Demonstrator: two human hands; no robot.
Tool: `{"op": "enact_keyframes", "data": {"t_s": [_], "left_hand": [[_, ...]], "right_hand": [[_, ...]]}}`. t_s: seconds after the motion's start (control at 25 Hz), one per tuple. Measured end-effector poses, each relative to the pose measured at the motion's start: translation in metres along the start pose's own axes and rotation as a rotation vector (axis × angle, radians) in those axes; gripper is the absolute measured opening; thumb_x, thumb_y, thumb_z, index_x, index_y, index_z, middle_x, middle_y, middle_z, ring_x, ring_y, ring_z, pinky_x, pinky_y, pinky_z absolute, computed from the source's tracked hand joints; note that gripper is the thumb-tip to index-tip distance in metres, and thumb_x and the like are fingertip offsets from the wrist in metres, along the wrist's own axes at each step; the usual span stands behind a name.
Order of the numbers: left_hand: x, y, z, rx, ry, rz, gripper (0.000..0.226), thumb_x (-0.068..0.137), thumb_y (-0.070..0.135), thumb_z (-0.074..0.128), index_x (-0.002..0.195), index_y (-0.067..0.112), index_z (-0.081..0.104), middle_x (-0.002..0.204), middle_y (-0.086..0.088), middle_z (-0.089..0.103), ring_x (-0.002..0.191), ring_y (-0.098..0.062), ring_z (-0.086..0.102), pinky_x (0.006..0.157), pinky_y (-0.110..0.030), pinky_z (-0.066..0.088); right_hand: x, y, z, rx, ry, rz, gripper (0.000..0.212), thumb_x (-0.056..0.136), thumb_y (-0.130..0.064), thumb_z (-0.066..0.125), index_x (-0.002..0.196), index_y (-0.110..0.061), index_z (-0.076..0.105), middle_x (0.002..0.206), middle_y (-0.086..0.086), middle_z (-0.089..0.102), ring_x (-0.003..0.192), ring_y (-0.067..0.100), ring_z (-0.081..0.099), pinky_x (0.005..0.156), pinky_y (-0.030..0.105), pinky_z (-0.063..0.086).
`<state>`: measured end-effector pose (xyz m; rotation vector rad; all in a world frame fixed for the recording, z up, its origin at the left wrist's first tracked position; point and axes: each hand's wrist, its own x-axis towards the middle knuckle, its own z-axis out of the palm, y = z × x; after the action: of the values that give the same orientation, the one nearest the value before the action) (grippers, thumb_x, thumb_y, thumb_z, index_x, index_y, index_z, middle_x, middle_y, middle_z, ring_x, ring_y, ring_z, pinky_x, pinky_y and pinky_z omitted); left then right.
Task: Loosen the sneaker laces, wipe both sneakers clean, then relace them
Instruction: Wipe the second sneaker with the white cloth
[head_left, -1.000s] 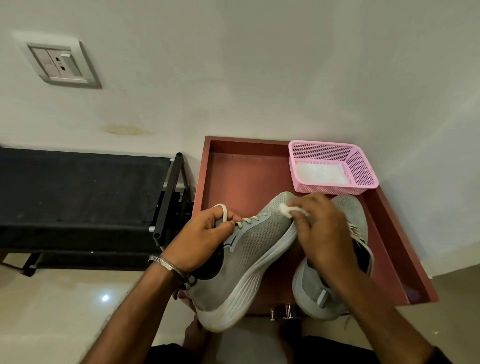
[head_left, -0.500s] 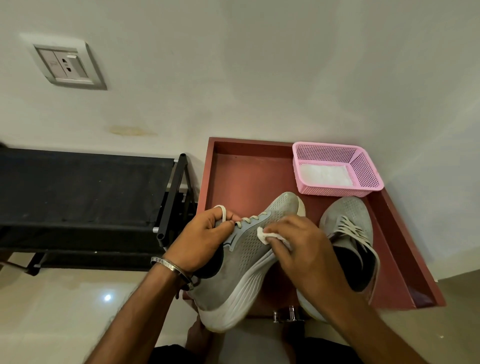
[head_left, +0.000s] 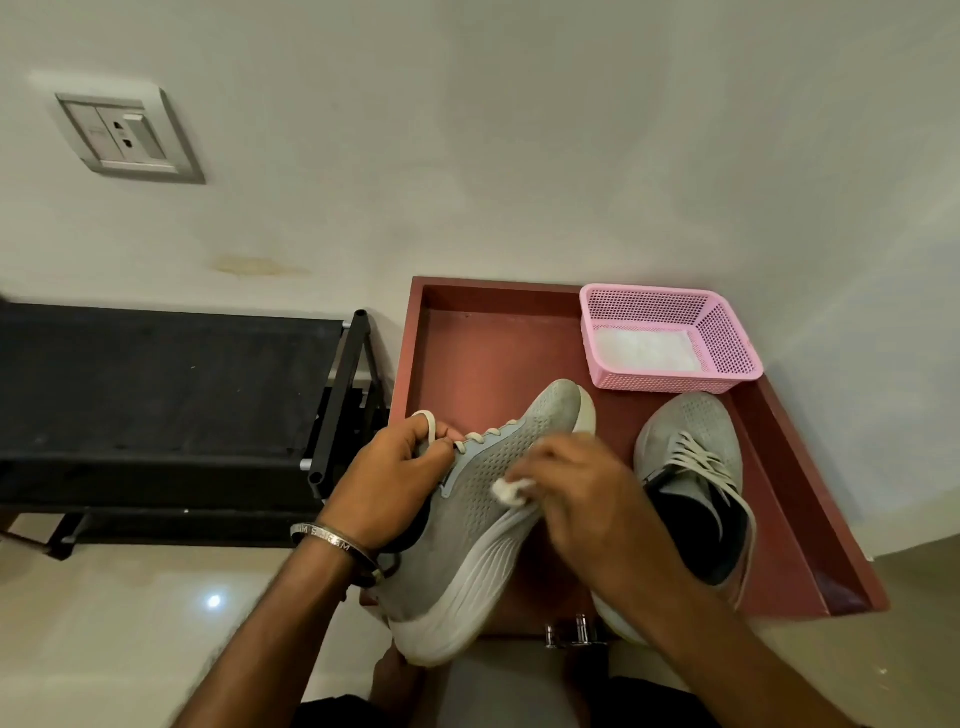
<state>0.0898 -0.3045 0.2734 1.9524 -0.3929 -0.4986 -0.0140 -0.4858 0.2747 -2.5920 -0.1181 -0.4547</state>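
Observation:
I hold a grey mesh sneaker (head_left: 483, 499) with a white sole tilted on its side above the red tray (head_left: 467, 338). My left hand (head_left: 389, 480) grips it at the collar, with a lace loop (head_left: 428, 421) poking out over my fingers. A small white wipe (head_left: 509, 488) is pinched in my right hand (head_left: 582, 499) and pressed against the sneaker's side near the sole. The second grey sneaker (head_left: 696, 467) stands upright in the tray to the right, its cream laces (head_left: 691, 457) slack.
A pink mesh basket (head_left: 727, 332) with white wipes inside sits at the tray's far right corner. A black rack (head_left: 171, 395) stands to the left. A wall with a socket plate (head_left: 130, 135) is behind. Pale floor lies below.
My right hand has slid the wipe from the sneaker's toe area back along its side toward the midfoot. The left hand kept its grip; the second sneaker came into view.

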Motion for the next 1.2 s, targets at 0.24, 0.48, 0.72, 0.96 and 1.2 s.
{"op": "enact_keyframes", "data": {"t_s": [0.24,0.48,0.72,0.96,1.2], "left_hand": [[-0.001,0.0,0.001,0.061,0.024,0.039,0.02,0.095,0.038,0.056,0.084,0.026,0.066,0.084,0.005,0.067,0.081,-0.017,0.064,0.082,-0.048,0.055],[0.001,0.0,0.0,0.092,-0.015,0.068,0.017,0.095,0.039,0.055,0.085,0.03,0.065,0.083,0.009,0.067,0.081,-0.011,0.065,0.082,-0.045,0.056],[0.0,0.004,0.003,0.079,-0.059,0.111,0.016,0.095,0.038,0.056,0.083,0.029,0.063,0.077,0.005,0.065,0.073,-0.014,0.062,0.077,-0.045,0.056],[0.003,0.003,0.002,0.062,-0.075,0.116,0.016,0.095,0.039,0.057,0.085,0.028,0.064,0.08,0.0,0.067,0.077,-0.021,0.065,0.077,-0.05,0.056],[0.004,0.004,0.004,0.068,-0.109,0.139,0.018,0.096,0.037,0.057,0.087,0.024,0.066,0.084,-0.003,0.069,0.08,-0.025,0.065,0.075,-0.052,0.054]], "right_hand": [[0.026,0.037,-0.012,0.029,0.199,0.304,0.018,0.084,-0.004,0.07,0.098,-0.014,0.076,0.095,-0.002,0.065,0.09,0.016,0.061,0.078,0.023,0.047],[0.022,0.034,-0.012,0.055,0.131,0.206,0.02,0.082,-0.001,0.072,0.095,-0.015,0.076,0.092,-0.006,0.064,0.089,0.016,0.06,0.078,0.027,0.049],[0.05,0.07,-0.022,-0.013,0.209,0.423,0.013,0.088,-0.011,0.069,0.099,-0.015,0.075,0.097,0.001,0.068,0.09,0.019,0.063,0.079,0.028,0.047],[0.026,0.045,-0.028,0.072,0.013,0.168,0.018,0.085,-0.008,0.072,0.101,-0.016,0.076,0.095,-0.006,0.066,0.088,0.007,0.061,0.078,0.021,0.048],[0.049,0.067,-0.023,0.042,0.166,0.358,0.014,0.088,-0.011,0.07,0.099,-0.017,0.076,0.094,-0.006,0.065,0.086,0.008,0.059,0.08,0.029,0.051]]}}
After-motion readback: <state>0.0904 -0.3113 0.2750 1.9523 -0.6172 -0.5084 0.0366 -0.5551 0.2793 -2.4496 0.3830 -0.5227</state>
